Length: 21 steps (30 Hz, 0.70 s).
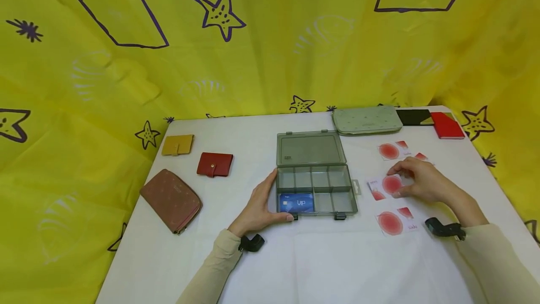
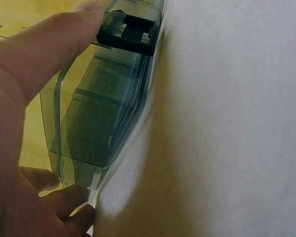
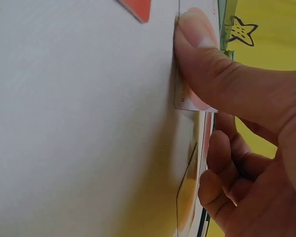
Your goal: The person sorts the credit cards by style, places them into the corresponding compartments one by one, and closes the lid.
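While my left hand (image 1: 259, 208) steadies the smoky plastic organiser box (image 1: 316, 189) at its near left corner, fingers along its left wall and thumb pressed on the front edge beside a black latch (image 2: 128, 33), my right hand (image 1: 417, 182) works to the right of the box. There my thumb and fingertips close on a white card with a red circle (image 1: 386, 186), pinching its edges as it lies on the white table (image 1: 295, 262); the right wrist view shows my thumb (image 3: 197, 44) flat against the card's rim. The box stands open, its lid (image 1: 310, 148) laid back on the far side, and a blue VIP card (image 1: 296, 202) sits in its near left compartment. Two more red-circle cards lie right of the box: one (image 1: 394, 150) farther away than the card I grip, one (image 1: 394, 222) nearer to me. Left of the box lie a red wallet (image 1: 214, 164), a yellow wallet (image 1: 178, 144) and a brown zip purse (image 1: 170, 199). Beyond the box's far right corner rests a grey-green case (image 1: 366, 120), with a black cardholder (image 1: 414, 116) and a red one (image 1: 447, 126) beside it.
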### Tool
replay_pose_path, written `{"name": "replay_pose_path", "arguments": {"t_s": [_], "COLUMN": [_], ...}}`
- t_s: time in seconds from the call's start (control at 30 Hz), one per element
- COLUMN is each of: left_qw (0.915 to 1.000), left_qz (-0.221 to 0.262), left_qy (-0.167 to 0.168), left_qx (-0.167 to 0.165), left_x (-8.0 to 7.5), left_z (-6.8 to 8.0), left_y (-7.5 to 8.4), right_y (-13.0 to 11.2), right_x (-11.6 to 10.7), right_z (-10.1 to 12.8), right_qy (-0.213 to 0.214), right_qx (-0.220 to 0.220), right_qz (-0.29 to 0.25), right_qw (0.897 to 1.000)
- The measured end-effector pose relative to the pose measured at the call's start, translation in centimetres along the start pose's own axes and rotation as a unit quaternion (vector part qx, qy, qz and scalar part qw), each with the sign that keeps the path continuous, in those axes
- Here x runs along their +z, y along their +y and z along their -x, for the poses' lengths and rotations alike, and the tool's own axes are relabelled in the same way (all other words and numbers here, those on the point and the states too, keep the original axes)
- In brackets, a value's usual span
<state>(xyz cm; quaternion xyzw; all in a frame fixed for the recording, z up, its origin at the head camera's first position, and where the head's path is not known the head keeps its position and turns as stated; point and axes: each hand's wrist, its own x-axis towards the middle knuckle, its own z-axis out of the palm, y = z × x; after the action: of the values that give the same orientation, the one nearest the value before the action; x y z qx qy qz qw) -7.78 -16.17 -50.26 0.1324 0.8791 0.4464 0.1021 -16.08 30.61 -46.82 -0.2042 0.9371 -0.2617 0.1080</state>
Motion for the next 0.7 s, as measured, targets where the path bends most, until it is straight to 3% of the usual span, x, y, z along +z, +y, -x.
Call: {"name": "replay_pose_path", "arguments": {"t_s": [0.2,0.43,0.7], "left_qw": [1.0,1.0,0.9999], "left_qz": [-0.003,-0.007,-0.008], "left_qy": [-0.003,-0.006,-0.004], "left_qx": [0.003,0.004,0.013], "left_x": [-0.1,-0.1,-0.1], "left_z": [0.0,0.0,0.0], "left_y": [0.1,0.0,0.1], "right_y": [0.0,-0.7,-1.9], "right_x": [0.0,-0.1,0.0], "right_z": [0.5,1.6,1.7], "right_qy": [0.013,0.07,0.122], "right_qx": [0.002,-0.014,-0.009], "right_qz": [-0.017,-0.043,-0.177], "right_qw": [1.0,0.997,0.977]}}
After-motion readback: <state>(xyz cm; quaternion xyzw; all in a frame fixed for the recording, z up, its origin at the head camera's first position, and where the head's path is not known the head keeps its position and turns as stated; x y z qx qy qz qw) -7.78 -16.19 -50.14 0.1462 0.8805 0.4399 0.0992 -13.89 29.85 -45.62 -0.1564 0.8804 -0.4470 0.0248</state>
